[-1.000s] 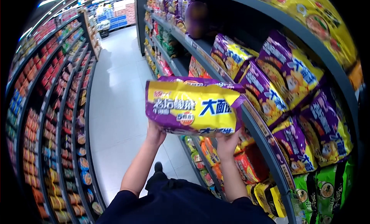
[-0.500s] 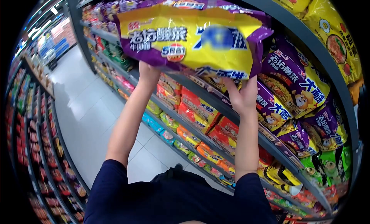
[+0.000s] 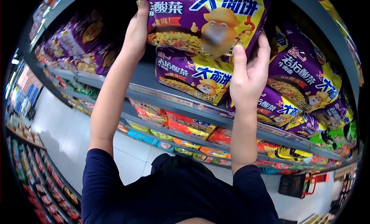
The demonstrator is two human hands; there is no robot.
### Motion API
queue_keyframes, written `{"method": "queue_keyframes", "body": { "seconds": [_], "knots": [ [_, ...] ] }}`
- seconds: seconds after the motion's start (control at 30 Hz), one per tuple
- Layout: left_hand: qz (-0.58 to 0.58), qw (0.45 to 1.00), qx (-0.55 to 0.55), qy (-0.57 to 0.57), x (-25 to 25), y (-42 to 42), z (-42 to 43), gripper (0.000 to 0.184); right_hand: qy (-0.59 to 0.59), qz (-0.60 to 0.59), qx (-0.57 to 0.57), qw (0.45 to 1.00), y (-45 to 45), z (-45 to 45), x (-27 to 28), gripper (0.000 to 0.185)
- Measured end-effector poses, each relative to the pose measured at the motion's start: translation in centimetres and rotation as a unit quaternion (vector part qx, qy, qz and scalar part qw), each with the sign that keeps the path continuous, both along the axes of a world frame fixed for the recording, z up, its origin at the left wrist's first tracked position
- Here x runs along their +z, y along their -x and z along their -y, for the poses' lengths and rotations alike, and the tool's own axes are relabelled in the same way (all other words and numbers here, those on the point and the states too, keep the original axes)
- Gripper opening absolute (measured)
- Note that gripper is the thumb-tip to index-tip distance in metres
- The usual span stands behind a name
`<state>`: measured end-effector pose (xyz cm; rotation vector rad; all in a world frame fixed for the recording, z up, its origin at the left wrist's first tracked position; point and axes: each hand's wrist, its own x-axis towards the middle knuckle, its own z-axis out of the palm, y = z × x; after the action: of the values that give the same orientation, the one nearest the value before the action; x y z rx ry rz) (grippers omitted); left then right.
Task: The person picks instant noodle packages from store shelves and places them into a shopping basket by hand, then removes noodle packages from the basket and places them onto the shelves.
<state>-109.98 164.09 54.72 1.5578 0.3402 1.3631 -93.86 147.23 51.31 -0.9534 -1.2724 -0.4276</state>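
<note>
Both of my hands hold a large purple and yellow instant noodle multipack (image 3: 208, 27) at the top of the view, its cartoon front facing me. My left hand (image 3: 137, 33) grips its left edge, with the fingers partly hidden behind it. At the right edge is my right hand (image 3: 252, 71), thumb in front and fingers along the side. Just below the held pack, a matching noodle pack (image 3: 190, 75) sits on the shelf; I cannot tell whether the two touch. More matching noodle packs (image 3: 302, 75) are stacked to the right of my right hand.
Other purple noodle packs (image 3: 83, 42) lie on the same shelf to the left. The shelf's grey front edge (image 3: 173, 98) runs below my hands, with red packs (image 3: 189, 123) on a lower shelf. A black shopping basket (image 3: 291, 185) with red handles stands on the floor.
The held pack has turned from its yellow side to its purple front and moved over the shelf, above another pack. My view has swung to the right, bringing the basket in.
</note>
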Motion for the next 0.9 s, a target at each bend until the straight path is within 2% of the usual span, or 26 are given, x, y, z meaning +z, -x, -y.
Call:
{"method": "queue_keyframes", "body": {
  "seconds": [0.07, 0.13, 0.17, 0.3, 0.37, 0.43, 0.57, 0.73, 0.8, 0.83, 0.9],
  "knots": [
    [0.010, 0.999, -0.033, 0.012, -1.0, -0.8, -1.4, 0.057, -0.001, 0.005, -0.043, 0.999, 0.1, -0.6, -0.7, 0.045],
    [0.038, 0.993, -0.068, 0.086, -1.2, -1.1, -0.9, 0.057, -0.015, -0.005, -0.053, 0.998, 0.5, -1.1, -0.8, 0.044],
    [0.016, 0.991, -0.088, 0.100, -0.9, -0.6, -0.8, 0.057, -0.022, -0.006, -0.056, 0.998, 0.9, -1.2, -0.6, 0.044],
    [0.008, 0.985, -0.154, 0.077, 2.1, 0.9, -0.7, 0.055, -0.045, -0.045, -0.030, 0.998, 2.6, -1.3, 1.5, 0.047],
    [-0.013, 0.977, -0.211, -0.009, 1.6, 0.3, -3.2, 0.056, -0.051, -0.053, -0.018, 0.997, 2.8, -1.6, 1.8, 0.048],
    [-0.044, 0.962, -0.253, -0.096, 1.2, -0.6, -5.4, 0.059, -0.026, -0.057, -0.054, 0.997, 2.9, -1.8, 1.0, 0.047],
    [-0.085, 0.974, -0.190, -0.091, -0.8, -2.2, -6.7, 0.061, -0.006, -0.088, -0.113, 0.990, 3.8, -2.0, -1.0, 0.046],
    [-0.146, 0.970, -0.191, -0.037, -3.6, -1.8, -8.1, 0.064, 0.017, -0.097, -0.156, 0.983, 4.5, -1.4, -1.7, 0.047],
    [-0.161, 0.957, -0.240, 0.000, -4.3, -1.7, -8.0, 0.066, 0.009, -0.043, -0.240, 0.970, 4.7, -1.5, -2.6, 0.051],
    [-0.168, 0.939, -0.299, 0.037, -4.0, -1.4, -7.8, 0.077, 0.004, 0.020, -0.291, 0.957, 4.3, -1.4, -3.5, 0.059],
    [-0.143, 0.933, -0.319, 0.084, -3.2, -1.1, -6.5, 0.076, 0.062, 0.090, -0.342, 0.933, 5.4, -1.1, -4.2, 0.074]
  ]
}}
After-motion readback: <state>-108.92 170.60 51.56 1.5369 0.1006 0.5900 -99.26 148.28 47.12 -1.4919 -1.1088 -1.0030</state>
